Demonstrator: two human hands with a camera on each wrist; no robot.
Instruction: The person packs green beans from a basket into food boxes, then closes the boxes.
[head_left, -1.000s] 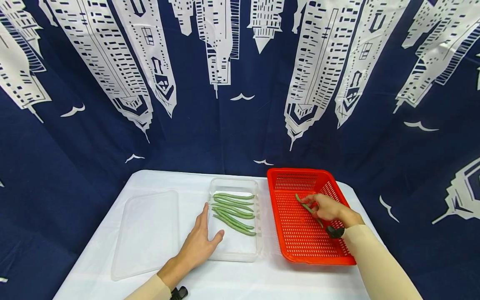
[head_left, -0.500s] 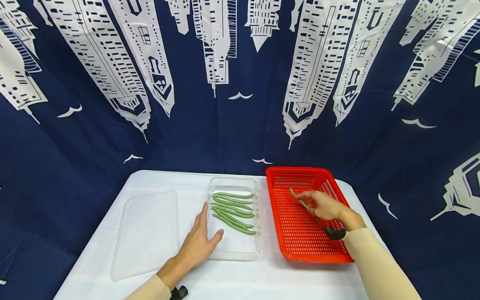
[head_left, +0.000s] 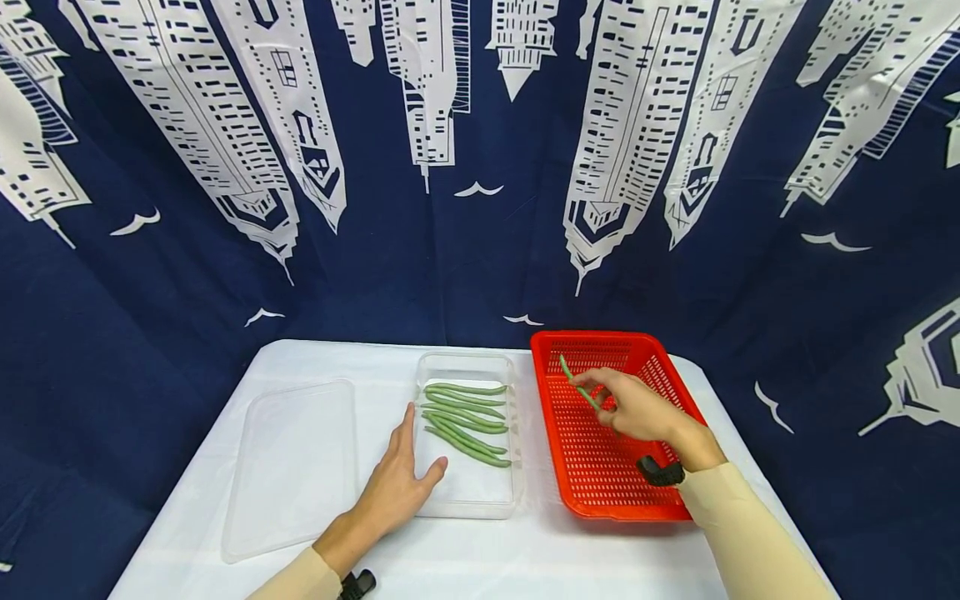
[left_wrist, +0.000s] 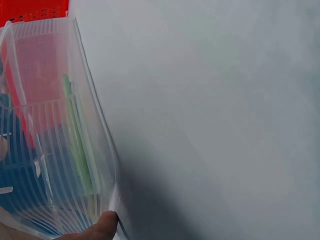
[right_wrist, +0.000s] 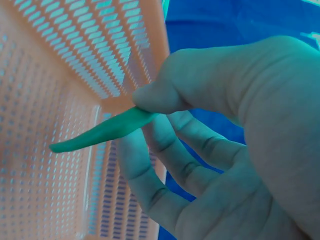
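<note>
Between thumb and fingers my right hand (head_left: 637,408) pinches one green bean (head_left: 567,367), held above the red basket (head_left: 551,433). Seen from the right wrist, the green bean (right_wrist: 100,134) juts out past the thumb towards the perforated basket wall. My left hand (head_left: 393,492) rests at the near left side of the clear plastic container (head_left: 468,510), fingers straight and thumb spread. In the left wrist view a fingertip (left_wrist: 106,222) touches the container's rim. Inside that container several green beans (head_left: 468,421) lie side by side, crosswise.
A flat clear lid (head_left: 292,467) lies on the white-covered table (head_left: 390,367) at the left. The red basket stands just right of the container. Behind the table hangs a dark blue cloth (head_left: 480,275) printed with white buildings and birds.
My right hand has lifted the green bean from the basket floor and moved it up and to the left. The left hand has stayed at the container.
</note>
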